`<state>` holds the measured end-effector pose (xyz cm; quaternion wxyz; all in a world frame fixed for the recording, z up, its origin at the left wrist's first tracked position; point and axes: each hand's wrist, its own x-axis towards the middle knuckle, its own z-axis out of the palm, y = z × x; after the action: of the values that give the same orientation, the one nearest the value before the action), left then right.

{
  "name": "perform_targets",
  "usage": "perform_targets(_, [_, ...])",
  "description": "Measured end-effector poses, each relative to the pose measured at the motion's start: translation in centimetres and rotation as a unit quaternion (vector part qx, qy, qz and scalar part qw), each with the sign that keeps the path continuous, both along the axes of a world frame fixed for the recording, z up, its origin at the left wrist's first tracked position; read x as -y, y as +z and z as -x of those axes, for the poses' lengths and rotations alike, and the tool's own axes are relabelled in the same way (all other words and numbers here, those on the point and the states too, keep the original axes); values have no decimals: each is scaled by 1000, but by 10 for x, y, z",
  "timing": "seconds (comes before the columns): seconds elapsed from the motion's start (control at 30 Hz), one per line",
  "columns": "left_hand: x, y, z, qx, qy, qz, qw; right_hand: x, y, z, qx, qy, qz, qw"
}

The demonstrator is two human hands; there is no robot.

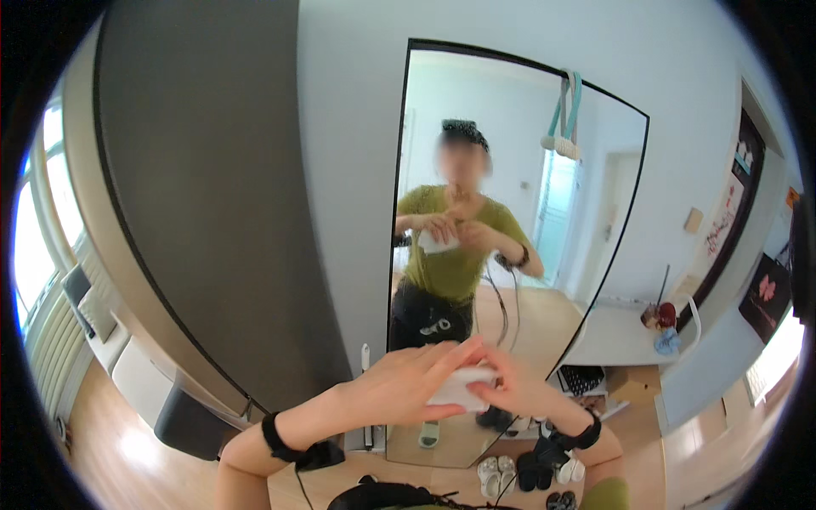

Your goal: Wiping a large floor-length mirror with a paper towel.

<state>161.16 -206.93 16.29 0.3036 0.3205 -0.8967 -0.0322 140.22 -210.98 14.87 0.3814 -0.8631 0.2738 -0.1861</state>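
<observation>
In front of my waist, a small white object (460,390) is held between both hands; it may be a folded cloth or a pad, but its kind is unclear. My left hand (405,382) comes in from the left, its fingers laid over the top and near side. At the right end, my right hand (513,382) pinches it between thumb and fingers. Both wrists wear black bands with devices and cables attached. Beyond my hands, a tall black-framed mirror (440,446) leans near the wall and reflects the same hands with the white object.
Several pairs of shoes (497,477) sit on the wood floor at the mirror's foot. A white shelf (612,338) with small items stands to the right, and a large dark panel (210,191) rises at the left. A teal and white corded item (564,121) hangs over the mirror's top edge.
</observation>
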Motion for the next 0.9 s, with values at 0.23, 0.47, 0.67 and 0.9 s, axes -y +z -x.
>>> perform_targets(0.23, [43, 27, -8, 145, -33, 60, 987, -1, 52, 3, 196, -133, -122, 964])
perform_targets(0.47, [128, 48, -38, 48, -62, 171, 982, 8, 147, 36, 72, -263, 227, 935])
perform_targets(0.67, [173, 133, -70, -16, 68, 301, 951, 60, 224, 71, 66, -298, 418, 856])
perform_targets(0.9, [208, 242, -84, 46, 145, 567, 810, 153, 281, 69, 137, -278, 537, 785])
